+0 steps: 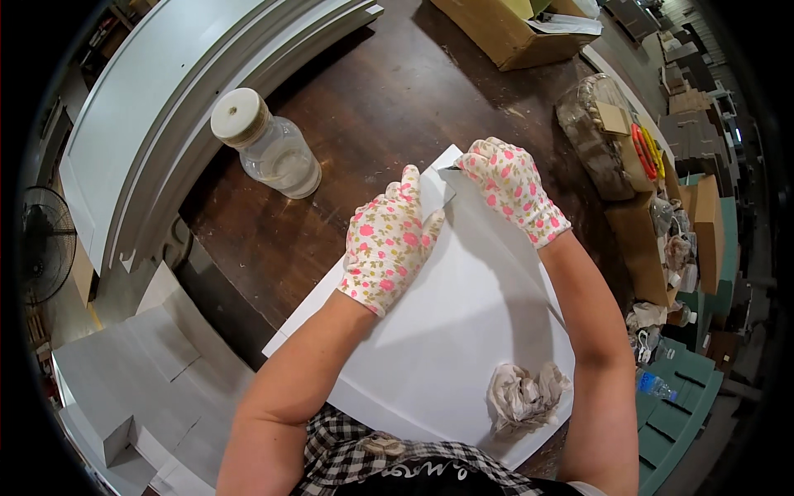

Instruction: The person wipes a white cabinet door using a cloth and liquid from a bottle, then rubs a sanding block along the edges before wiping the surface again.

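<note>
A white panel [463, 306] with a raised border lies slantwise on the dark table in front of me, its far corner pointing away. My left hand [385, 240], in a floral glove, grips the panel's left edge near that corner, thumb on top. My right hand [509, 186], gloved alike, is closed at the far corner on a small, thin, dark piece [452, 169]; its kind cannot be made out. The piece's tip reaches over the panel's border. A crumpled, off-white wad [527, 398], cloth or paper, rests on the panel's near right part.
A clear plastic jar [285, 161] with a white lid stands on the table [389, 91] at left. Behind it are stacked pale panels [165, 99]. Cardboard boxes [504, 37] sit at the far side, and a wrapped bundle [591, 132] with red-handled tool [643, 153] at right.
</note>
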`<action>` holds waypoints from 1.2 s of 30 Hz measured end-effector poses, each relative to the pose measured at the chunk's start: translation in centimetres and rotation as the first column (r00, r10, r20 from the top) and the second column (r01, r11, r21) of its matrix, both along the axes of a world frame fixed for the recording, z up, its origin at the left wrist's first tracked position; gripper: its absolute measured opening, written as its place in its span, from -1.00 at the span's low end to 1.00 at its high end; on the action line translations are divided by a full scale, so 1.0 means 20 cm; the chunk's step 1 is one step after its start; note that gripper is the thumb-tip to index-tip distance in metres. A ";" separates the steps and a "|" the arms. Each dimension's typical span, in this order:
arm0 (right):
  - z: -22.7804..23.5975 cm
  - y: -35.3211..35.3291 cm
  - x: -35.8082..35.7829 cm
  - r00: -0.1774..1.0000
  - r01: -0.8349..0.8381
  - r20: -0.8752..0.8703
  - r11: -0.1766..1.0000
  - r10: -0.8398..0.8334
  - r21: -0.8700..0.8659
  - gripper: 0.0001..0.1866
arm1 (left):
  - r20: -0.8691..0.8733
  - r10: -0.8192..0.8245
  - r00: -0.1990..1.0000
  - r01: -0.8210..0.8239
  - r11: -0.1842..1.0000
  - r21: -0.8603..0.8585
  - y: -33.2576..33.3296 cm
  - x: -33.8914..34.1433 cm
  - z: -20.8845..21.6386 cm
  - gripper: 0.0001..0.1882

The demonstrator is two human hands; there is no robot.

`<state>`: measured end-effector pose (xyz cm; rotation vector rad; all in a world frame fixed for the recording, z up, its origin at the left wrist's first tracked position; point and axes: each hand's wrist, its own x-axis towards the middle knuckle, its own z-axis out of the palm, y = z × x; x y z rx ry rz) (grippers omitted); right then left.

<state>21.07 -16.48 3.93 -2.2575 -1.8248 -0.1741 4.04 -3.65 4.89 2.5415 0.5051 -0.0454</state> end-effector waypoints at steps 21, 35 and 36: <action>-0.01 -0.03 -0.03 1.000 0.000 -0.006 1.000 0.000 -0.015 -0.86 | 0.032 0.010 0.999 -0.009 1.000 -0.021 0.00 0.00 -0.02 -0.38; 0.00 0.01 -0.05 0.998 0.036 0.048 0.999 -0.036 0.012 -0.85 | -0.014 -0.011 1.000 0.011 1.000 -0.002 -0.01 0.01 -0.01 -0.38; 0.00 0.02 -0.05 0.998 0.037 0.049 0.999 -0.038 0.013 -0.85 | -0.015 -0.009 1.000 0.009 1.000 0.004 -0.01 0.01 -0.02 -0.38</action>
